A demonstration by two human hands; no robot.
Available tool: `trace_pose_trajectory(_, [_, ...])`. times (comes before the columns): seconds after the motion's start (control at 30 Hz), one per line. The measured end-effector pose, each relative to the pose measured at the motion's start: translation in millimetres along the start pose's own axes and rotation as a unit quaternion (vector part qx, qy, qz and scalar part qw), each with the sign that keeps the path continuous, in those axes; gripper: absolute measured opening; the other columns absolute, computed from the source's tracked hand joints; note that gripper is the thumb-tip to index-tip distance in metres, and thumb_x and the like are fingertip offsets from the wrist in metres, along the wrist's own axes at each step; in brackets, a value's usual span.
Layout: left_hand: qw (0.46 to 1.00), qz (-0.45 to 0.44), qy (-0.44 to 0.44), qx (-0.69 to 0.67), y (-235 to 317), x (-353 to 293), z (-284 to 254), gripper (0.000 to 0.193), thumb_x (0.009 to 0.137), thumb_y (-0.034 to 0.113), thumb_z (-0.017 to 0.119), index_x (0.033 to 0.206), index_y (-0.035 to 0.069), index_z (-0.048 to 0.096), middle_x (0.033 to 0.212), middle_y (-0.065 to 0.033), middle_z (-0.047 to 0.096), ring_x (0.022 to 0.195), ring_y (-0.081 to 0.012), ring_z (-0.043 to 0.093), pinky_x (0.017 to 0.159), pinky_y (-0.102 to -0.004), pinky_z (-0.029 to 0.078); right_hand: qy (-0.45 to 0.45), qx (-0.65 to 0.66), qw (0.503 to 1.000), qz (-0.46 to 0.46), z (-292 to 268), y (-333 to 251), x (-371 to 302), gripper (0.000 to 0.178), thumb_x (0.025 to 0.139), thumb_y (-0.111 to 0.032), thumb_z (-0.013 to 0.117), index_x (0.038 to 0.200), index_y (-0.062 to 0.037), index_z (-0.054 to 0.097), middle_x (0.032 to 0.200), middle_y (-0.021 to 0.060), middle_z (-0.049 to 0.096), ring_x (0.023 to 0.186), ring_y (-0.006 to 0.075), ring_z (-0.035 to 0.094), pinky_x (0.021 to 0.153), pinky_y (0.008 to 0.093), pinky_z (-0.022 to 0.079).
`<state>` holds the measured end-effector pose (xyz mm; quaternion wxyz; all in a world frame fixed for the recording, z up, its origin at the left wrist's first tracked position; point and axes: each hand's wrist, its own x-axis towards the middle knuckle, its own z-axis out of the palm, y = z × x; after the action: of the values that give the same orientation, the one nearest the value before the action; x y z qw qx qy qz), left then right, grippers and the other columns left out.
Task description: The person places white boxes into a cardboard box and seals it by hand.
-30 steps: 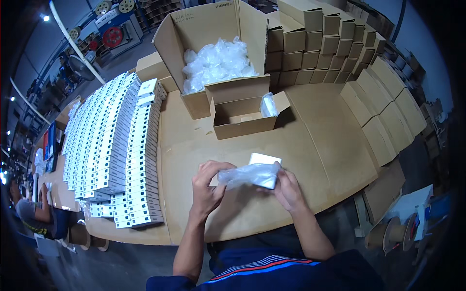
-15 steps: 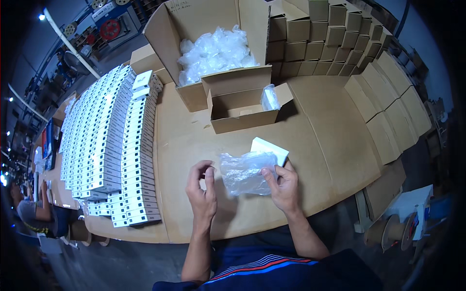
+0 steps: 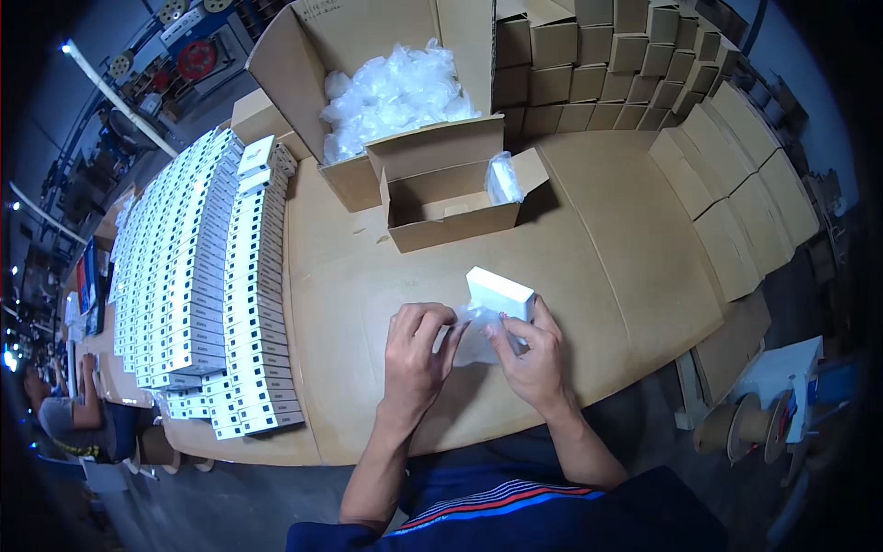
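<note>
Between my hands is a clear plastic bag (image 3: 475,348), crumpled and hanging below my fingers. My right hand (image 3: 533,359) grips a small white box (image 3: 501,293) together with the bag, thumb toward me. My left hand (image 3: 418,354) pinches the bag's edge at its left side. The white box stands tilted just beyond the bag, and I cannot tell whether any of it is inside. Past my hands, an open brown carton (image 3: 455,228) holds one bagged white box (image 3: 503,179) at its right end.
A large carton (image 3: 354,189) full of clear plastic bags (image 3: 395,97) stands behind the small one. Long stacks of white boxes (image 3: 202,276) line the left. Brown cartons (image 3: 589,78) are piled at the back right, with more cartons (image 3: 745,198) along the right edge. Another person (image 3: 78,414) sits far left.
My left hand has moved right and closed on the bag's edge. The bag has bunched up between my hands, and the white box is raised more upright.
</note>
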<state>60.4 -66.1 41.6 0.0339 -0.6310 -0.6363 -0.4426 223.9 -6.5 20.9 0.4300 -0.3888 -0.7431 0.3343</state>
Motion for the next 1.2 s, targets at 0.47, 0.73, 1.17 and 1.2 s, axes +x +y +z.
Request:
trace_pose_trajectory(0.47, [0.979,-0.149,-0.127,-0.055,-17.1,6.0,-12.8,0.014,0.107,0.015,0.050,0.106,0.002,0.046,0.058,-0.0131,0.061,0.043,-0.0191,0.056,0.045,-0.0345,0.043,-0.114,-0.004,0.994,-0.001,-24.0,0.3,-0.5,0.016,0.090,-0.010,0.072,0.092,0.0058,0.070,0.109,0.0251,0.060,0.094,0.0403,0.062,0.084,0.0435,0.050])
trace_pose_trajectory(0.73, [0.842,-0.287,0.278,-0.362,-58.1,-3.0,3.9,0.029,0.105,0.014,0.058,0.127,0.005,0.042,0.095,-0.0097,0.064,0.084,-0.0154,0.063,0.070,-0.0299,0.054,-0.066,0.027,0.996,0.046,-21.1,15.5,-14.5,0.025,0.094,-0.018,0.071,0.093,0.0061,0.070,0.100,0.0221,0.058,0.089,0.0362,0.060,0.078,0.0422,0.048])
trace_pose_trajectory(1.17, [0.923,-0.247,-0.058,-0.289,-15.7,-42.8,-4.9,0.028,0.085,0.006,0.081,0.108,-0.003,0.068,0.099,-0.0135,0.075,0.090,-0.0190,0.073,0.081,-0.0321,0.057,0.051,0.195,0.978,0.053,-33.0,29.1,1.2,0.023,0.102,-0.008,0.056,0.117,0.0029,0.068,0.118,0.0128,0.063,0.110,0.0182,0.058,0.096,0.0323,0.047])
trace_pose_trajectory(1.2, [0.937,-0.216,-0.077,-0.263,-14.9,-42.6,-5.6,0.029,0.083,0.005,0.081,0.108,-0.002,0.068,0.098,-0.0141,0.075,0.090,-0.0202,0.074,0.080,-0.0323,0.057,0.067,0.255,0.963,0.058,-40.0,25.9,9.3,0.026,0.101,-0.006,0.056,0.124,0.0028,0.064,0.120,0.0127,0.061,0.112,0.0177,0.057,0.098,0.0319,0.046])
